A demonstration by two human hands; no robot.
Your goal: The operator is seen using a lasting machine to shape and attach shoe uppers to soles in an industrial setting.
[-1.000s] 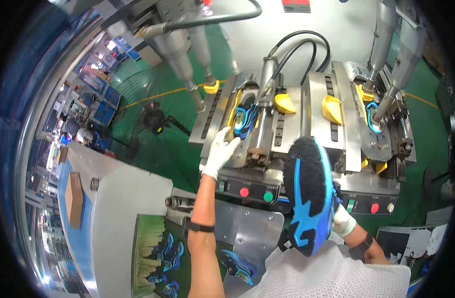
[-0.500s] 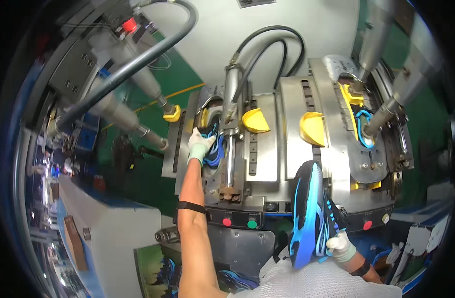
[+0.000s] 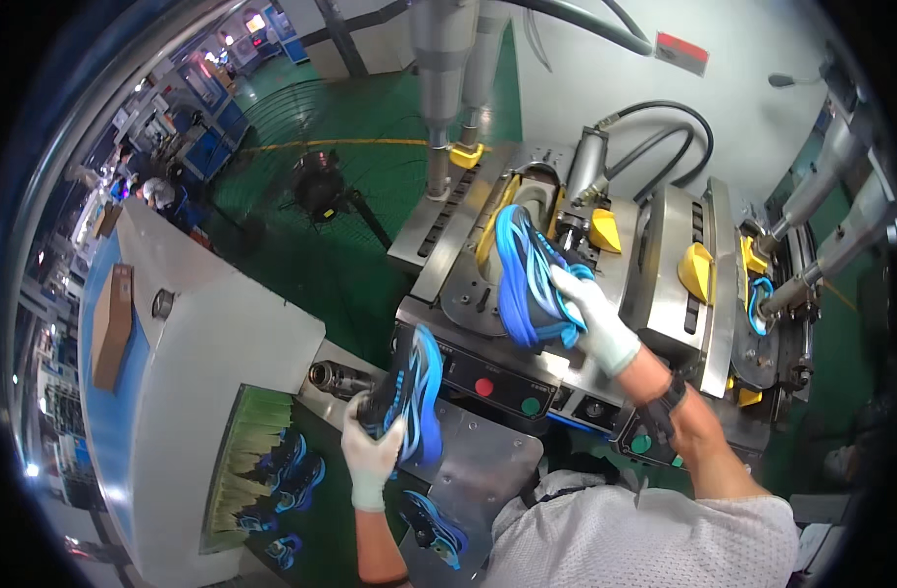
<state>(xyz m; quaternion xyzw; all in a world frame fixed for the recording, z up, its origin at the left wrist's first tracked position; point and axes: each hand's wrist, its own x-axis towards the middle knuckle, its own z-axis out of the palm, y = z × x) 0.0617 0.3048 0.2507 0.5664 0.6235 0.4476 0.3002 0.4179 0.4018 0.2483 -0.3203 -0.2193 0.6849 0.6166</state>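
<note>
Below the front left of the machine, my left hand (image 3: 372, 449) in a white glove grips a black and blue sneaker (image 3: 425, 397) by its heel end, toe pointing up. My right hand (image 3: 597, 331), gloved too, is closed on another sneaker (image 3: 525, 279) with a blue and violet sole. This second sneaker hangs tilted just over the left metal mould (image 3: 468, 299), covering part of it. A third blue sneaker (image 3: 759, 302) sits in the right station beside a metal cylinder (image 3: 801, 294).
A front panel carries a red button (image 3: 484, 387) and green ones. Yellow pads (image 3: 696, 271) stand on the steel blocks. At lower left are a grey-white casing (image 3: 213, 333), a green-fringed opening (image 3: 235, 470) with several sneakers beside it, and a black fan (image 3: 318, 186) farther back.
My left hand has drawn its sneaker out of the left mould, down toward me. My right hand has carried the other sneaker from the lower right to that mould. The view has swung left.
</note>
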